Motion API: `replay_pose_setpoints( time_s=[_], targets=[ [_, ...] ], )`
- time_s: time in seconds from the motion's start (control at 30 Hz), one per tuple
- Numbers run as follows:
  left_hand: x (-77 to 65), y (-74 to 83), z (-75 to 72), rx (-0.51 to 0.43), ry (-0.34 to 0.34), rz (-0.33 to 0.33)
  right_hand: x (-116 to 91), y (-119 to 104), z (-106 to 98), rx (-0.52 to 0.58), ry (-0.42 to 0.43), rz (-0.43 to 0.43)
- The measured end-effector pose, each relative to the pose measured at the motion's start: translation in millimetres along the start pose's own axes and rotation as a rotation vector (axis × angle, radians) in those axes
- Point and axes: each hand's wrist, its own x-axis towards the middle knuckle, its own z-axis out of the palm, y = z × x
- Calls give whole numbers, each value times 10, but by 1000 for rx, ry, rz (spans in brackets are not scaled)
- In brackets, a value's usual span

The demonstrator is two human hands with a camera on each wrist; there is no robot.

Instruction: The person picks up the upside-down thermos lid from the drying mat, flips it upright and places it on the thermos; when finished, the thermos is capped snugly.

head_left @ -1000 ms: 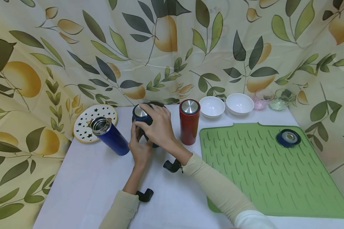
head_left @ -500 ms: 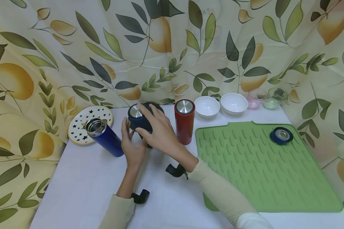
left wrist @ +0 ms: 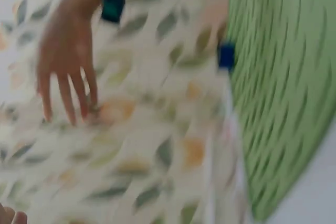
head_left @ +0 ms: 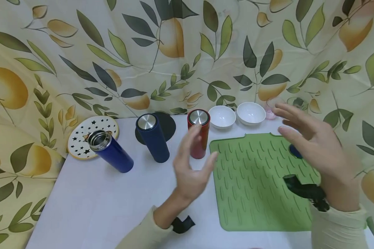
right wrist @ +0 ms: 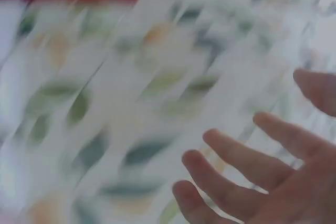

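Observation:
My left hand (head_left: pixel 190 173) is raised with spread fingers before the red flask (head_left: pixel 201 145), overlapping it in the head view. Off to the right, my right hand (head_left: pixel 318 148) hovers over the green mat (head_left: pixel 252 180). It partly hides a blue flask lid (head_left: pixel 295 151) lying there. Both hands hold nothing; the right wrist view shows straight, parted fingers (right wrist: pixel 236 166). A dark blue flask (head_left: pixel 156 141) with a steel-topped lid stands upright, left of the red one. Farther left, a shiny blue flask (head_left: pixel 116 155) stands without a lid, its steel mouth showing.
A round star-patterned board (head_left: pixel 78 138) leans at the back left. Behind the dark blue flask is a black disc (head_left: pixel 168 128). Two white bowls (head_left: pixel 222 117) and a pink glass cup (head_left: pixel 270 114) line the back edge. A fruit-printed cloth (head_left: pixel 162 76) hangs behind the white table.
Both hands have let go of the dark blue flask, which now stands alone. The right hand has swung far right over the mat, and the left has moved right, before the red flask.

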Motion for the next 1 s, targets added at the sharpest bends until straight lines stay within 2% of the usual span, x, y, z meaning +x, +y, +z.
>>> replay_pose_setpoints(
  time_s=[0.13,0.27,0.37,0.47,0.6,0.7,0.87,1.0],
  targets=[
    [-272,-286,661,29,-244,-116,-5,733,-304,-68,-88,252],
    [-518,-535,1281,170,-542,-294,-47,1392,-454,-111,-204,446],
    [-658,-675,1649,284,-726,-372,-114,1718,-493,-182,-279,518],
    [-778,-812,1946,349,-835,-410,-172,1941,-486,-235,-326,546],
    [-905,-951,2236,413,-910,-415,-233,2090,-457,-229,-372,567],
    [-970,-1045,2381,476,-943,-417,-262,2137,-407,-210,-393,567],
    [-1042,-1159,2531,586,-1029,-410,-315,2162,-339,-281,-379,534],
    [-1049,-1177,2599,620,-1116,-400,-340,2133,-313,-389,-310,498]
  ],
)
